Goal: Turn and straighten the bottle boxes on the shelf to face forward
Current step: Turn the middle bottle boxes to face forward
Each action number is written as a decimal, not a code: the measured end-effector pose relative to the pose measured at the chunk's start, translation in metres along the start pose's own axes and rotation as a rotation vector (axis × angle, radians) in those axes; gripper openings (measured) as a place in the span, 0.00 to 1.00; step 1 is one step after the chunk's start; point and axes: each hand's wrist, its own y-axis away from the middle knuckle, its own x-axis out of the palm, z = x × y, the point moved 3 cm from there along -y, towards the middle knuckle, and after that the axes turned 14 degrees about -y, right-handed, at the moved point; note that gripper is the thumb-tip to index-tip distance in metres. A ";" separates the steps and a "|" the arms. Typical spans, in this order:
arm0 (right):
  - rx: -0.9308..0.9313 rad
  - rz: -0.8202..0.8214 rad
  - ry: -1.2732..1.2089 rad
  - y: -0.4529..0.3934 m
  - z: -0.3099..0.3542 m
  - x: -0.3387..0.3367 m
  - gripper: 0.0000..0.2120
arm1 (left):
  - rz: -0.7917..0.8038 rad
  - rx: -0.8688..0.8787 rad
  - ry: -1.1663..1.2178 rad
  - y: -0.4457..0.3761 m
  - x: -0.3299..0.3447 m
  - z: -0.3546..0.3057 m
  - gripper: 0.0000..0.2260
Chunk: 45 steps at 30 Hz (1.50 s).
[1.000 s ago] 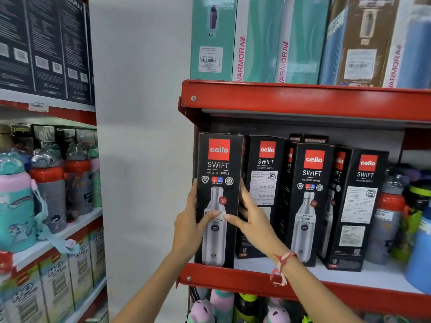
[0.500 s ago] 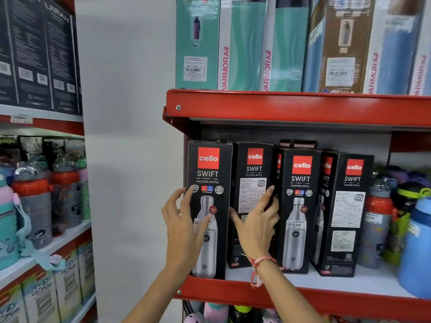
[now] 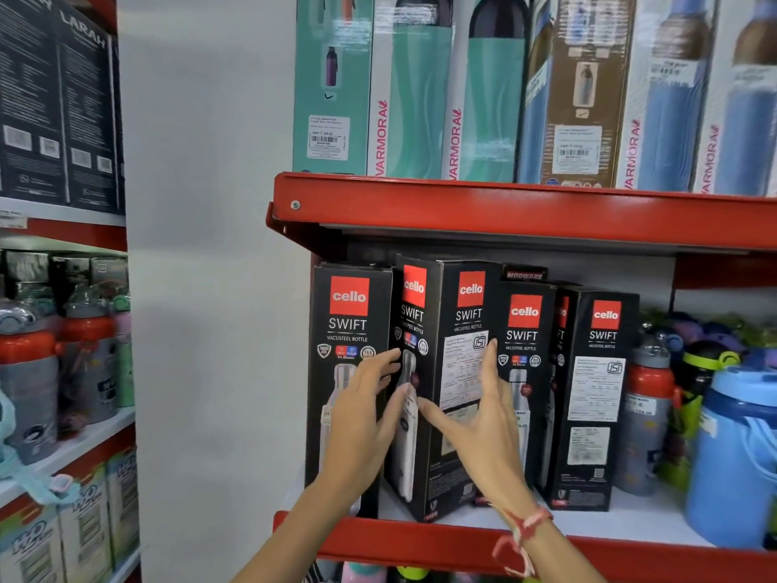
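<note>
A plain white wall [image 3: 210,288] stands before me between two red shelving units. The red shelf edge [image 3: 504,212] runs overhead on my right, with a lower red edge [image 3: 420,544] beneath. Another shelf [image 3: 63,452] sits left. Light is even and bright.

Glossy black printed cardboard on the bottle boxes [image 3: 445,372]; smooth red painted metal along the shelf [image 3: 504,212] edge; woven red-and-white thread wristband [image 3: 521,536]; shiny plastic on the blue jug [image 3: 736,456].

Teal Varmora cartons [image 3: 420,98] line the upper shelf, a blue jug [image 3: 731,456] stands at right, dark Larah boxes [image 3: 59,98] at left.
</note>
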 end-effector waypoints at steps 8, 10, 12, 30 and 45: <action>-0.038 0.147 -0.153 -0.010 0.013 -0.041 0.56 | 0.129 -0.129 0.090 0.001 0.010 -0.017 0.35; -0.028 0.234 -0.208 -0.012 0.010 -0.049 0.54 | 0.207 -0.142 0.124 0.000 0.014 -0.020 0.41; -0.004 0.327 -0.257 -0.013 0.008 -0.054 0.52 | 0.267 -0.168 0.207 0.000 0.016 -0.019 0.41; 0.010 0.386 -0.066 -0.028 -0.008 -0.025 0.44 | 0.182 -0.357 -0.022 0.013 0.050 -0.015 0.34; -0.247 -0.530 0.264 -0.035 -0.019 -0.097 0.20 | -0.151 0.339 -0.580 0.011 0.065 -0.052 0.24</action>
